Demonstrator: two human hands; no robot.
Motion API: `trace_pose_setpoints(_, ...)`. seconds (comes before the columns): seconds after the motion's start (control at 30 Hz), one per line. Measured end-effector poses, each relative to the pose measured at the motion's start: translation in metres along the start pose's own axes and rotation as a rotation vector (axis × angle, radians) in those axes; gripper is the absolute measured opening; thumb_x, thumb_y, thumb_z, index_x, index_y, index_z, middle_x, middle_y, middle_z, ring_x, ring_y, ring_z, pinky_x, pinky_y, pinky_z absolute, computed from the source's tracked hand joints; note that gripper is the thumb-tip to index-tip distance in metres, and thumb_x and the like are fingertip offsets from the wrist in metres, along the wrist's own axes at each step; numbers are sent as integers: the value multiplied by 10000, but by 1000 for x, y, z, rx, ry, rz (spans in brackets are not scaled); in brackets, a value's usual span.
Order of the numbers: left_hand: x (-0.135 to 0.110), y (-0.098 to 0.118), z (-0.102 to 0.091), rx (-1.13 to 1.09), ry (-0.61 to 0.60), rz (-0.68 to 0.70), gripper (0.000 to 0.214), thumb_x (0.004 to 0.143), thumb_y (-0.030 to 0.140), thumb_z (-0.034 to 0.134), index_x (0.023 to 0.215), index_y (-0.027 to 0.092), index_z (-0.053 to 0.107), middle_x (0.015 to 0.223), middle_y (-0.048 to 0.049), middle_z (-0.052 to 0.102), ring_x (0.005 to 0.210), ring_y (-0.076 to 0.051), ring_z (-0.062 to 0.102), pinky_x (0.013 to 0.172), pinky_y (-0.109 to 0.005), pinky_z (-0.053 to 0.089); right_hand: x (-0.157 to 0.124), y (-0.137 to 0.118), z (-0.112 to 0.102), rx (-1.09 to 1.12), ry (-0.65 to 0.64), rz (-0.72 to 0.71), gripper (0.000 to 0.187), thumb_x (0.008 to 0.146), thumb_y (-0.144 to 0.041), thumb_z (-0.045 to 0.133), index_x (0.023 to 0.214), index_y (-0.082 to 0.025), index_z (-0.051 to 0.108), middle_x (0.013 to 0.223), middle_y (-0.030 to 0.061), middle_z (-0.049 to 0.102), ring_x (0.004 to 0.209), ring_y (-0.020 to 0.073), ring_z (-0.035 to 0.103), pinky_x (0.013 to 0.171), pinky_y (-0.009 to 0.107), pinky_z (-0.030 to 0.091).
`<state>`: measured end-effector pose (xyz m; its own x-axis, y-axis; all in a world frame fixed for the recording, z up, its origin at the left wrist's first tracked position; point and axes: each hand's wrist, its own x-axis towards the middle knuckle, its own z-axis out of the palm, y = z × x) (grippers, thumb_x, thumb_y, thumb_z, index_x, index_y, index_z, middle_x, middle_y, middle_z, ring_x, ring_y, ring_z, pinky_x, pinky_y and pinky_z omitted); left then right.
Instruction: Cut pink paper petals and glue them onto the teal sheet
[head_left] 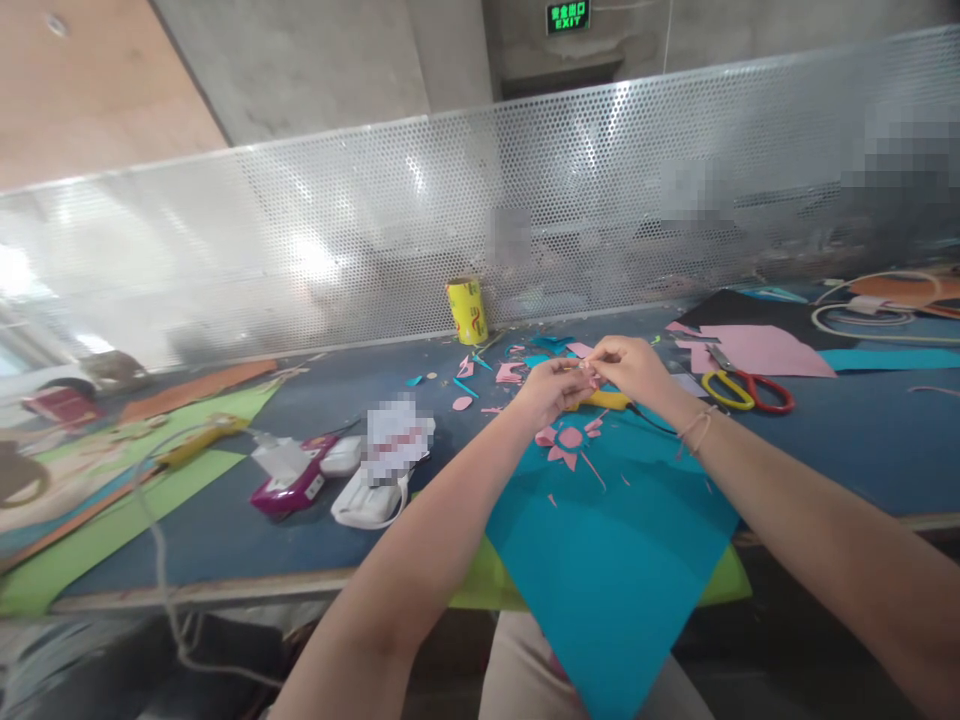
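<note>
My left hand (pixel 553 390) and my right hand (pixel 628 368) meet above the far part of a blue paper sheet (pixel 615 540). Both sets of fingers are pinched together around a small pink paper piece (pixel 594 381), partly hidden by the fingertips. Below them, pink paper cutouts (pixel 570 438) lie on the blue sheet in a flower-like ring around a round centre. A yellow-handled tool (pixel 606 400) with a dark cord rests just under my right hand. The blue sheet overhangs the table's front edge towards my lap.
Red-and-yellow scissors (pixel 750 390) lie on the right beside pink paper (pixel 772 348). A yellow can (pixel 467 312) stands near the perforated metal screen (pixel 360 230). On the left are a purple power strip (pixel 296 485), a white charger (pixel 369 500) and green paper (pixel 135 520). Paper scraps litter the table's middle.
</note>
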<state>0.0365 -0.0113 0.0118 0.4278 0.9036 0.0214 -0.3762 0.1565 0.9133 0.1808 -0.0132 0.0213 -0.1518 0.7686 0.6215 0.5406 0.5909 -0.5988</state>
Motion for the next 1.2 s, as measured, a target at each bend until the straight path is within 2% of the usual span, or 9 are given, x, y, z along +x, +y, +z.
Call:
trace_pose_setpoints(0.37,-1,1,2,77,60,-13,150,692,42,619,786,107,522,629,-20,616,575,-78,602,691,-249,503,-3,-7,-1,75,-90,98,111,691,-200,532,646,-163,626,555,15,612,510,126,579,505,242,454)
trace_pose_setpoints(0.63,1,1,-1,80,23,3,172,684,129,663,782,118,522,612,-14,611,564,-78,597,664,-237,495,-1,-3,1,238,-139,197,65,678,-224,563,672,-163,585,518,-2,588,467,105,533,468,228,428)
trace_pose_setpoints(0.87,0,2,0,51,68,48,275,640,59,674,841,123,497,612,1,604,582,-87,607,691,-258,499,-1,-4,1,235,-126,212,65,667,-214,578,696,-161,602,507,-7,583,456,100,524,479,235,434)
trace_pose_setpoints(1.2,-1,3,1,65,111,83,310,607,-26,631,823,140,484,626,16,611,575,-87,609,769,-317,492,-1,-2,2,249,-124,190,76,685,-207,565,729,-166,612,539,4,605,473,107,540,499,247,459)
